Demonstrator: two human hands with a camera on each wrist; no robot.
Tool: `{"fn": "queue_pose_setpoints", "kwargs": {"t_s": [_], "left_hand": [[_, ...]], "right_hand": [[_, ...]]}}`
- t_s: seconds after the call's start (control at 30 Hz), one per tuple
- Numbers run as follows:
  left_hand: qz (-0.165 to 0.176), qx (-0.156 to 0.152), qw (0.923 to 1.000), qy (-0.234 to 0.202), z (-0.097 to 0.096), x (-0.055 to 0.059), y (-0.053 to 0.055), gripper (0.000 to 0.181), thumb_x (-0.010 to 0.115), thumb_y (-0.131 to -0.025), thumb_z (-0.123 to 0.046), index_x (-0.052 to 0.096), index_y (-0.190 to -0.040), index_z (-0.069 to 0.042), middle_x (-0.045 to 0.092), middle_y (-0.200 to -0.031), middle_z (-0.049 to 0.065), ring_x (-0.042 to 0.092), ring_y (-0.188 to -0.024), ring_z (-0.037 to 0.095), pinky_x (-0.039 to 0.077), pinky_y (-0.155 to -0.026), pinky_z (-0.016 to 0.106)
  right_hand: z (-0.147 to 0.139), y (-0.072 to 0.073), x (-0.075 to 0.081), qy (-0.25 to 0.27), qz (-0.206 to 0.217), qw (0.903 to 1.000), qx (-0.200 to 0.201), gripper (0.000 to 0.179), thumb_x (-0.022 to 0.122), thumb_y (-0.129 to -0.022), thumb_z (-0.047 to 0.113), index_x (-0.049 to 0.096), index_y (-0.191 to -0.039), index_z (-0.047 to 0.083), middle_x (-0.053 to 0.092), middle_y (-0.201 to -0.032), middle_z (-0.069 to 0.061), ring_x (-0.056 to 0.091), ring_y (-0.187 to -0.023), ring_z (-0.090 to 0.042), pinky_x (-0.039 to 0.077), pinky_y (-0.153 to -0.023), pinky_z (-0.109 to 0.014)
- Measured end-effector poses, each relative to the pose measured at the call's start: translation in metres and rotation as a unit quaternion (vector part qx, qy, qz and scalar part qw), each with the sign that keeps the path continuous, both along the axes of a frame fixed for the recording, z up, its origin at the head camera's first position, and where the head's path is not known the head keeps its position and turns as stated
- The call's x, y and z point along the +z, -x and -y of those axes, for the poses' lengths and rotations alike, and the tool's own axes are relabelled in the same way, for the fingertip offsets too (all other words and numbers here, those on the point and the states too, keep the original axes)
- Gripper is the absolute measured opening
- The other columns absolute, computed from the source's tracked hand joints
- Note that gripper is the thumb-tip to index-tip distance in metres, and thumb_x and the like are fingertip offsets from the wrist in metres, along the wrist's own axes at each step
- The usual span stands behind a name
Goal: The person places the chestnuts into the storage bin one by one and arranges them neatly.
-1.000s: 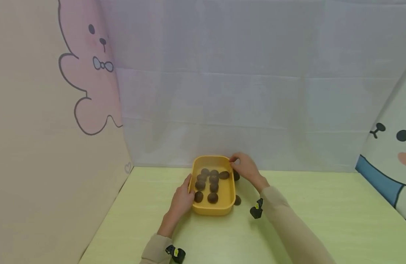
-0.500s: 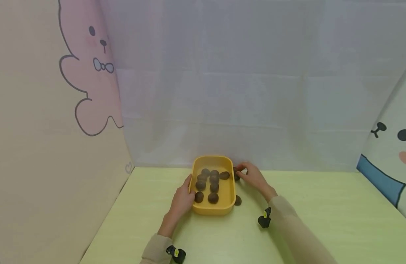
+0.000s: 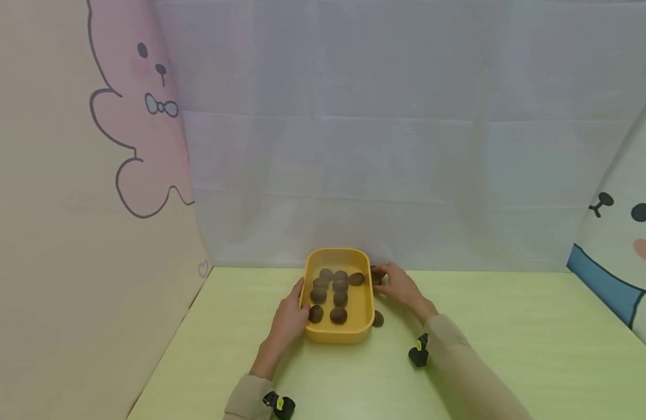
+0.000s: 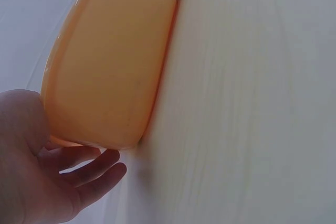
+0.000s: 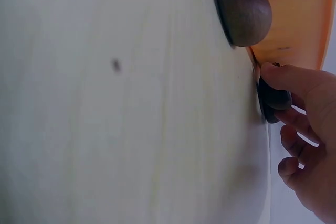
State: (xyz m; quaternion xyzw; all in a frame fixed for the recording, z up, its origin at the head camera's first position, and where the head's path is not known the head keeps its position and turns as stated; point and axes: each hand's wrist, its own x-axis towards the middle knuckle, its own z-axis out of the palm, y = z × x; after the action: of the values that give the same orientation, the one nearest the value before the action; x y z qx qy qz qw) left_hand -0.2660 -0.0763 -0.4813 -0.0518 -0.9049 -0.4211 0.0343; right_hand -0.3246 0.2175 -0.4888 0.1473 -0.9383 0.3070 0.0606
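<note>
A yellow plastic tray (image 3: pixel 340 337) holds several dark brown, smooth, rounded stones (image 3: pixel 339 315). My left hand (image 3: pixel 290 317) grips its left side, thumb at the rim and fingers outside; the left wrist view shows that hand (image 4: pixel 47 166) at the tray's lower corner. By the tray's far right corner, my right hand (image 3: pixel 403 284) pinches a dark stone (image 5: pixel 275 94) between thumb and fingers, close to the table. Part of another dark piece shows just below that stone. A further loose stone (image 3: pixel 378 318) lies against the tray's right side, nearer to me.
The pale green table (image 3: pixel 239 326) meets a white cloth backdrop (image 3: pixel 323 175) just behind the tray. To the left rises a cream wall panel (image 3: pixel 66 262) with a pink bear drawing. Another panel with a white bear (image 3: pixel 624 251) stands at the right.
My right hand has moved from the tray's right rim down to the stones beside it, and its thumb and fingers have come round one. The left hand and tray stay put.
</note>
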Motion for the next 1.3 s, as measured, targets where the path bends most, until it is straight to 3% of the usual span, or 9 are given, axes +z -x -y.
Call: {"fn": "queue_pose_setpoints", "kwargs": {"t_s": [0.1,0.37,0.63,0.77,1.0,1.13,1.3], "left_hand": [[-0.001,-0.001,1.0000,-0.001,0.000,-0.001,0.000,0.065,0.053,-0.091,-0.009,0.037,-0.153,-0.006,0.059,-0.137,0.023,0.061,-0.094,0.026,0.050,-0.082,0.044],[-0.003,0.000,1.0000,0.001,0.002,-0.001,0.001,0.065,0.054,-0.091,-0.009,0.037,-0.153,-0.007,0.060,-0.135,0.024,0.062,-0.094,0.027,0.050,-0.082,0.045],[-0.006,-0.003,1.0000,0.004,0.002,-0.002,0.000,0.064,0.054,-0.090,-0.009,0.038,-0.153,-0.006,0.060,-0.134,0.025,0.064,-0.102,0.030,0.051,-0.084,0.048],[-0.009,-0.005,0.9999,0.003,0.002,0.000,-0.002,0.064,0.054,-0.090,-0.009,0.038,-0.152,-0.005,0.060,-0.135,0.025,0.064,-0.107,0.032,0.051,-0.087,0.050],[-0.006,-0.009,0.9999,0.003,0.003,-0.002,0.001,0.064,0.054,-0.091,-0.008,0.037,-0.153,-0.005,0.059,-0.135,0.025,0.062,-0.094,0.027,0.050,-0.080,0.045],[-0.005,-0.008,1.0000,0.003,0.003,-0.003,0.001,0.064,0.054,-0.091,-0.008,0.037,-0.153,-0.006,0.059,-0.136,0.025,0.062,-0.097,0.027,0.050,-0.082,0.046],[-0.007,-0.008,0.9999,0.002,0.003,-0.003,0.002,0.064,0.054,-0.091,-0.008,0.037,-0.153,-0.005,0.059,-0.135,0.025,0.062,-0.099,0.028,0.051,-0.084,0.047]], "right_hand": [[0.001,0.000,0.000,-0.010,0.002,0.9998,-0.016,0.044,0.074,-0.084,0.019,0.066,-0.123,0.002,0.061,-0.107,-0.013,0.058,-0.099,-0.027,0.048,-0.090,-0.049],[-0.003,0.003,0.008,0.029,-0.027,0.9987,-0.032,0.042,0.075,-0.082,0.015,0.066,-0.121,0.000,0.056,-0.105,-0.015,0.054,-0.085,-0.023,0.047,-0.074,-0.036],[-0.002,-0.001,0.026,0.084,-0.037,0.9954,-0.030,0.046,0.074,-0.085,0.013,0.060,-0.127,0.000,0.054,-0.119,-0.019,0.057,-0.104,-0.032,0.051,-0.087,-0.047],[0.001,-0.003,0.034,0.108,-0.046,0.9930,-0.010,0.049,0.071,-0.087,0.010,0.056,-0.132,-0.002,0.054,-0.126,-0.020,0.058,-0.109,-0.033,0.054,-0.087,-0.044],[0.014,-0.005,0.045,0.111,-0.082,0.9895,0.042,0.048,0.068,-0.082,0.000,0.061,-0.128,-0.005,0.048,-0.112,-0.018,0.055,-0.095,-0.027,0.057,-0.078,-0.037],[0.023,-0.005,0.047,0.089,-0.079,0.9901,0.074,0.049,0.069,-0.082,-0.002,0.060,-0.130,-0.005,0.048,-0.113,-0.016,0.054,-0.095,-0.025,0.055,-0.075,-0.033],[0.033,-0.003,0.046,0.045,-0.083,0.9924,0.080,0.045,0.073,-0.080,0.000,0.062,-0.124,0.000,0.055,-0.113,-0.014,0.055,-0.094,-0.024,0.051,-0.077,-0.035]]}}
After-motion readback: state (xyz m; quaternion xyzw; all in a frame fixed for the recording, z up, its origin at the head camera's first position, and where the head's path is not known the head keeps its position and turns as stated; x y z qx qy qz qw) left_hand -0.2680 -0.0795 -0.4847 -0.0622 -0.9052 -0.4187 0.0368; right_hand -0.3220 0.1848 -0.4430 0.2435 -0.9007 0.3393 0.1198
